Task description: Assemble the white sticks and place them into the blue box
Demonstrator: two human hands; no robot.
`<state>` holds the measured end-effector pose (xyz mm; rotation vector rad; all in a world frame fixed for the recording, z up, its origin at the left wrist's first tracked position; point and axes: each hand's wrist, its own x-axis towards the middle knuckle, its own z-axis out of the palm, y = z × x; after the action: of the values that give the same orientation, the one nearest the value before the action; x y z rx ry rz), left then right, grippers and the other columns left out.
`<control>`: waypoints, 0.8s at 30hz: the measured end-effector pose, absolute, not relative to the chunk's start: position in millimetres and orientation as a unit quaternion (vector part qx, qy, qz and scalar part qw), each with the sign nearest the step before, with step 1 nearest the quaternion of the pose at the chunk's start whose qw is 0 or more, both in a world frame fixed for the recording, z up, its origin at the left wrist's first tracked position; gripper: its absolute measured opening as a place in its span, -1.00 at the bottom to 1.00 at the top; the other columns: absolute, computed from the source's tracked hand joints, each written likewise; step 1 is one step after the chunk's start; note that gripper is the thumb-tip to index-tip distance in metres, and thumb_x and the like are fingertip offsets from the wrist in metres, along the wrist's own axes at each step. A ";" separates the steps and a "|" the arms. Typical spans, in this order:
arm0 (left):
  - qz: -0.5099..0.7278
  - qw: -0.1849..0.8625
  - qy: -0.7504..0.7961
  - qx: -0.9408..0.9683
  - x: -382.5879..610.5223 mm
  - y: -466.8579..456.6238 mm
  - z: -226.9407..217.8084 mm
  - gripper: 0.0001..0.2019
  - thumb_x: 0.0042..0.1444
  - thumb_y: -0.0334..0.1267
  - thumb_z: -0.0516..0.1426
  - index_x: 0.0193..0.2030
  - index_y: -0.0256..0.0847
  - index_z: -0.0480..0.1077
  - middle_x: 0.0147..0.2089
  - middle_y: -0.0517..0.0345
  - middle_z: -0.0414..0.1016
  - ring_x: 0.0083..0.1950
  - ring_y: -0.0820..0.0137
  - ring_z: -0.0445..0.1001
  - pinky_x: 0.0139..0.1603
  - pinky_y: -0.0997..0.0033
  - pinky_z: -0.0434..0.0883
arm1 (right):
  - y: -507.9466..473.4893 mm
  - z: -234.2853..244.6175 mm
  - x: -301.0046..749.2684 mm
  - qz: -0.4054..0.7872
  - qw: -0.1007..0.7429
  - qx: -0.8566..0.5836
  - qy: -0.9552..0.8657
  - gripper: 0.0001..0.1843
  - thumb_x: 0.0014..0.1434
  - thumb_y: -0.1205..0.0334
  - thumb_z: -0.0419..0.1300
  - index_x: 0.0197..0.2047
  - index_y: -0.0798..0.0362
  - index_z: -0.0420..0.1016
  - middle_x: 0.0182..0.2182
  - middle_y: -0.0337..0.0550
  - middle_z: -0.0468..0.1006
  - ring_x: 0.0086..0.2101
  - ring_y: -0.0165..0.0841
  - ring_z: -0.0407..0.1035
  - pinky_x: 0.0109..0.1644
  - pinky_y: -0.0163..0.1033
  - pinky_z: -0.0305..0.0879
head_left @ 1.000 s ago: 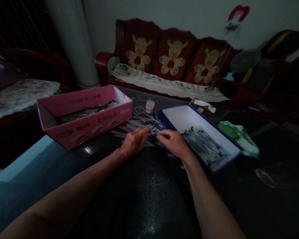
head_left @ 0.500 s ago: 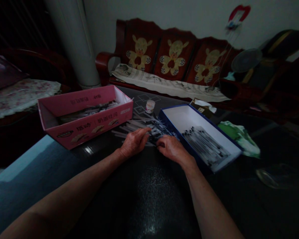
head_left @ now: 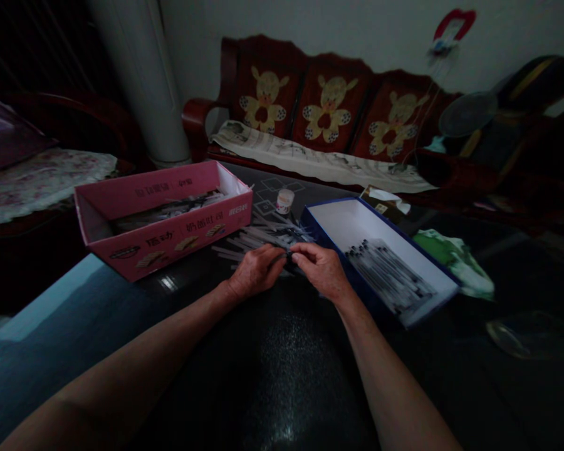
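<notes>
My left hand point(head_left: 255, 272) and my right hand point(head_left: 320, 269) meet over a loose heap of thin pen-like sticks point(head_left: 258, 235) on the dark table point(head_left: 282, 363). Both hands are closed in a pinch, their fingertips touching around a small dark piece between them that I cannot name. Just right of my right hand stands a blue box point(head_left: 338, 222) with a white inside, holding a row of sticks point(head_left: 388, 275) with dark tips. A pink cardboard box point(head_left: 169, 235) with more sticks stands to the left of my left hand.
A small white jar point(head_left: 284, 200) stands behind the heap. Green and white plastic point(head_left: 454, 260) lies right of the blue box, and a glass dish point(head_left: 526, 335) sits at the far right. A red wooden sofa point(head_left: 329, 106) runs behind the table, with a white column point(head_left: 143, 81) to its left.
My right hand lifted from the heap and moved left to meet the left hand. My left hand's fingers curled from lying flat into a pinch. The boxes stayed put.
</notes>
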<state>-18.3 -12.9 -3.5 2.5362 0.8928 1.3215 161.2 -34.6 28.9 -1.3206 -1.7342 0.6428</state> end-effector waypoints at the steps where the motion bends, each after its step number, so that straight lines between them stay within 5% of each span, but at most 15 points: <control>1: 0.439 0.073 0.297 0.845 -18.2 -12.9 -3.6 -0.86 0.24 -0.34 0.05 -0.17 -0.29 0.42 -0.34 0.08 0.47 -0.32 0.42 0.47 -0.28 0.47 0.43 | -34.6 28.5 161.2 0.252 0.419 -0.527 -0.695 -0.75 0.10 0.20 0.16 -0.19 0.05 0.58 -0.27 -0.16 0.65 -0.28 -0.33 0.52 -0.13 -0.23 0.41; 24: 0.373 0.046 0.341 0.862 -20.8 -11.6 -4.2 -0.75 0.29 -0.22 0.03 -0.02 -0.25 0.46 -0.40 0.14 0.44 -0.42 0.46 0.44 -0.41 0.54 0.37 | -37.4 31.4 158.4 0.211 0.419 -0.503 -0.726 -0.81 0.14 0.25 0.17 -0.22 0.03 0.60 -0.28 -0.16 0.62 -0.23 -0.34 0.49 -0.10 -0.24 0.37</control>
<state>-20.8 -11.6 -4.2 2.6314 1.0404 1.1386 158.4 -37.4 31.4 -1.2609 -1.8212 0.5301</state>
